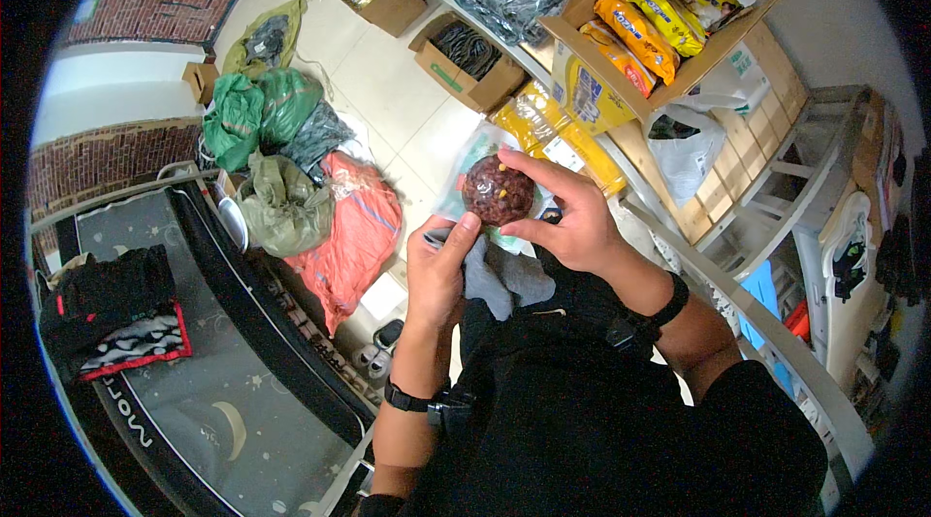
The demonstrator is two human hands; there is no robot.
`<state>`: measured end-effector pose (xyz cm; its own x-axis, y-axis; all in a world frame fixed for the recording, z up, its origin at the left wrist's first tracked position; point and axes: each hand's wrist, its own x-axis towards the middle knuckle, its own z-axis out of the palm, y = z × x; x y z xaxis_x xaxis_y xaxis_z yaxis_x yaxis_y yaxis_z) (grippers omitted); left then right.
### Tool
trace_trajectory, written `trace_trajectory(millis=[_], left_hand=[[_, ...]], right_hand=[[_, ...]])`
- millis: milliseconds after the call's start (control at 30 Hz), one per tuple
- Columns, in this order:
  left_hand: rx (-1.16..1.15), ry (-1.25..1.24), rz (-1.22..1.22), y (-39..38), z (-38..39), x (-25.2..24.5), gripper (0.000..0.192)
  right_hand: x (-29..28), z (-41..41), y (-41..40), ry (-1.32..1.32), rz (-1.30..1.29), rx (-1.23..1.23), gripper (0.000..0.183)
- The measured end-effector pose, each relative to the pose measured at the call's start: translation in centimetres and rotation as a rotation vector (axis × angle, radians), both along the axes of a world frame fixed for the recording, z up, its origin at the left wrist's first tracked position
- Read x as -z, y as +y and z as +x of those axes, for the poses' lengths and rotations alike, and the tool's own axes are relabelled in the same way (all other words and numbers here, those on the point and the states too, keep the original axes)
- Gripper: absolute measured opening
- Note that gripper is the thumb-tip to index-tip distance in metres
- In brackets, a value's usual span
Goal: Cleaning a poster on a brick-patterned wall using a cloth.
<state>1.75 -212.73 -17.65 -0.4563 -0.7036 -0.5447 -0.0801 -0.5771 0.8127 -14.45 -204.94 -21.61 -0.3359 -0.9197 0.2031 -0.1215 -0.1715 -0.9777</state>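
Note:
Between my two hands is a round, dark red-brown, lumpy item (497, 189) with a few yellow bits and a glossy surface. It appears to sit in or against a pale translucent plastic packet (458, 175). My right hand (571, 208) spans its right side, with the index finger at the top and the thumb at the bottom. The thumb of my left hand (440, 266) presses on its lower left edge. Grey fabric (502, 277) shows beside my left fingers and hangs below the packet; whether that hand grips the fabric is unclear.
An open carton (593, 91) of yellow and orange packets stands on a slatted wooden surface (760, 131). Open cardboard boxes (465, 91) sit on the tiled floor. Coral (356, 233) and green plastic bags (291, 106) lie left, near a grey bed (240, 379) with folded clothing (116, 313).

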Motion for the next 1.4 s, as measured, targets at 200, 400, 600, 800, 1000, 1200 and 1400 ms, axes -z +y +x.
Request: trace_trajectory(millis=[200, 400, 600, 800, 1000, 1200, 1400], left_hand=[[-0.018, -0.027, -0.01, 0.1, 0.2, 0.5, 0.019], [-0.025, -0.029, -0.014, 0.1, 0.0, 0.3, 0.019], [-0.02, -0.046, -0.008, 0.2, 0.3, 0.4, 0.018], [-0.026, 0.038, 0.026, 0.3, 1.0, 0.9, 0.019], [-0.045, 0.081, 0.074, 0.6, 0.7, 1.0, 0.04], [-0.046, 0.126, 0.1, 0.6, 0.8, 0.6, 0.044], [-0.002, -0.027, 0.138, 0.3, 0.8, 1.3, 0.039]], right_hand=[[-0.1, -0.1, -0.1, 0.013, -0.038, 0.02, 0.061], [0.0, -0.2, -0.2, 0.025, -0.033, 0.026, 0.059], [0.0, -0.1, -0.2, 0.016, -0.036, 0.022, 0.058], [-0.2, -0.3, -0.2, 0.002, -0.025, 0.003, 0.057], [-0.7, -0.9, -0.8, 0.084, -0.017, -0.13, 0.059], [-0.3, -0.4, -0.3, -0.173, 0.071, 0.048, 0.033], [-0.6, 0.5, -0.4, -0.249, 0.39, 0.253, 0.021]])
